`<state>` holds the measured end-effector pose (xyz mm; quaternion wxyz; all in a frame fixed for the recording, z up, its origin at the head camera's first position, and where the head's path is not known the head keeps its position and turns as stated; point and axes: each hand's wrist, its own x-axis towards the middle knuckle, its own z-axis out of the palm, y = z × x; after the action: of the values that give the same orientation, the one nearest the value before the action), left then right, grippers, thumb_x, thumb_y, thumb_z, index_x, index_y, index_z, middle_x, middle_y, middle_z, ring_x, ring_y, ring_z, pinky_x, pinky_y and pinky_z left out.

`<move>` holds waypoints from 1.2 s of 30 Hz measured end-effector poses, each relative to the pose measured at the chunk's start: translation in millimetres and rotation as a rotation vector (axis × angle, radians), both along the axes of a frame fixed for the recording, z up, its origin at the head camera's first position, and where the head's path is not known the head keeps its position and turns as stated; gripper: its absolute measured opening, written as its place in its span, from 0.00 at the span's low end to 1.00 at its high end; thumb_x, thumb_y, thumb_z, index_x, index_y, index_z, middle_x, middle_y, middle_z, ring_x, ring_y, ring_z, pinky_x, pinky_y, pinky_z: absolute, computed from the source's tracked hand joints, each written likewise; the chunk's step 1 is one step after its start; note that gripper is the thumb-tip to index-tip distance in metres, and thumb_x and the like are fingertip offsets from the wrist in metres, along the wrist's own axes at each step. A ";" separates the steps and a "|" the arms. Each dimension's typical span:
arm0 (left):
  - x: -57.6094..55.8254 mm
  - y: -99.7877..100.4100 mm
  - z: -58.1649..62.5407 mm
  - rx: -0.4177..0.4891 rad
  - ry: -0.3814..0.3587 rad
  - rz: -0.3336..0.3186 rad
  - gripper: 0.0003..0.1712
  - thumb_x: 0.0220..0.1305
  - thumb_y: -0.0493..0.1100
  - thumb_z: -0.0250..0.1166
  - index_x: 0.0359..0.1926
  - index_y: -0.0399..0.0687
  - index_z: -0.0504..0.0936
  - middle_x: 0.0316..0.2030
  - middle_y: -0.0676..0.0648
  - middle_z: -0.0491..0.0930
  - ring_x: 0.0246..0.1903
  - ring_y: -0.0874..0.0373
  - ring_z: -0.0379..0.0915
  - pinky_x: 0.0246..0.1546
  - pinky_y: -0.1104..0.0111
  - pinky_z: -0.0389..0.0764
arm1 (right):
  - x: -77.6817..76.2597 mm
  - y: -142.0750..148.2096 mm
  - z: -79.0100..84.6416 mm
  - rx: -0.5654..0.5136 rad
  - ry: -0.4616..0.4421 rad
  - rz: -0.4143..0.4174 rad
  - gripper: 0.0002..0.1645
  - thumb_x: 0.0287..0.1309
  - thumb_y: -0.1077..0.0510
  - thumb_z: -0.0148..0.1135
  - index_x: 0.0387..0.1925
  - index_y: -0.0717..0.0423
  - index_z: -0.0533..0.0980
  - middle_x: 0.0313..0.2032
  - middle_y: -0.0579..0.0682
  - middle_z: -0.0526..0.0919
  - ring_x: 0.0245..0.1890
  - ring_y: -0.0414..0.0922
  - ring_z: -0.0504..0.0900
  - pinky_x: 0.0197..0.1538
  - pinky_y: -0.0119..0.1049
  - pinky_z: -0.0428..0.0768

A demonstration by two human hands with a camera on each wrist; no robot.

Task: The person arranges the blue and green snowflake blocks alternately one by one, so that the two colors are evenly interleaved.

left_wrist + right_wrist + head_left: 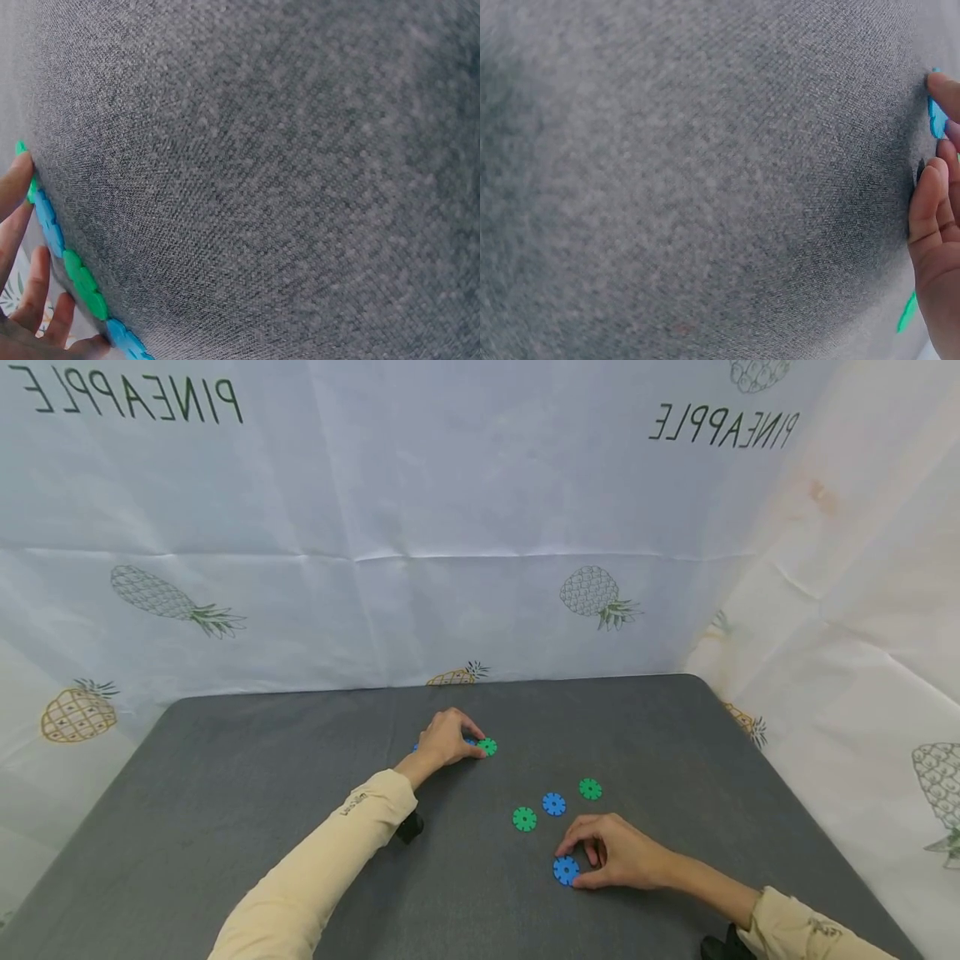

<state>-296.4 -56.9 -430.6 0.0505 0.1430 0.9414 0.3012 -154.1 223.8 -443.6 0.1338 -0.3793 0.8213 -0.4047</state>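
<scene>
In the head view my left hand (pixel 442 739) is at the far middle of the table, thumb and forefinger pinching a green notched disc (pixel 489 747). That disc ends a line of alternating discs, mostly hidden behind the hand. The left wrist view shows the line edge-on: a blue disc (pixel 49 223), a green disc (pixel 85 285) and another blue disc (pixel 127 340) follow it. Nearer the front right, my right hand (pixel 630 857) pinches a blue notched disc (pixel 566 870) by its edges, thumb at the near side, forefinger at the far side.
Between the hands lie a loose green disc (pixel 524 818), a blue disc (pixel 554 803) and a second green disc (pixel 590 788), spaced apart. Dark grey cloth covers the table (pixel 300 760). Behind it hangs a white curtain (pixel 450 493) printed with pineapples.
</scene>
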 end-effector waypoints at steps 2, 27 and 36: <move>0.2 0.5 0.6 0.003 0.003 -0.001 0.10 0.47 0.47 0.78 0.33 0.55 0.90 0.51 0.46 0.77 0.51 0.46 0.72 0.47 0.45 0.72 | -1.3 1.4 0.2 -0.004 -0.007 0.010 0.17 0.53 0.52 0.72 0.44 0.53 0.83 0.39 0.43 0.80 0.23 0.34 0.72 0.25 0.25 0.75; -1.7 -0.3 -0.2 0.012 -0.015 0.003 0.10 0.48 0.47 0.78 0.34 0.54 0.90 0.53 0.45 0.76 0.54 0.46 0.71 0.50 0.44 0.71 | -0.8 4.5 2.8 -0.070 -0.022 -0.077 0.14 0.53 0.55 0.71 0.42 0.54 0.82 0.31 0.46 0.81 0.26 0.37 0.77 0.25 0.30 0.79; -1.7 -0.6 0.3 0.016 -0.012 -0.004 0.10 0.48 0.46 0.78 0.33 0.54 0.90 0.52 0.46 0.77 0.53 0.47 0.72 0.49 0.44 0.71 | 0.9 5.6 1.1 -0.187 -0.164 -0.180 0.17 0.52 0.59 0.71 0.43 0.63 0.81 0.31 0.55 0.81 0.31 0.36 0.79 0.34 0.35 0.83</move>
<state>-298.0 -57.6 -430.2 0.0558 0.1433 0.9385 0.3093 -153.2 229.4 -442.5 0.1275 -0.2805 0.7971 -0.5193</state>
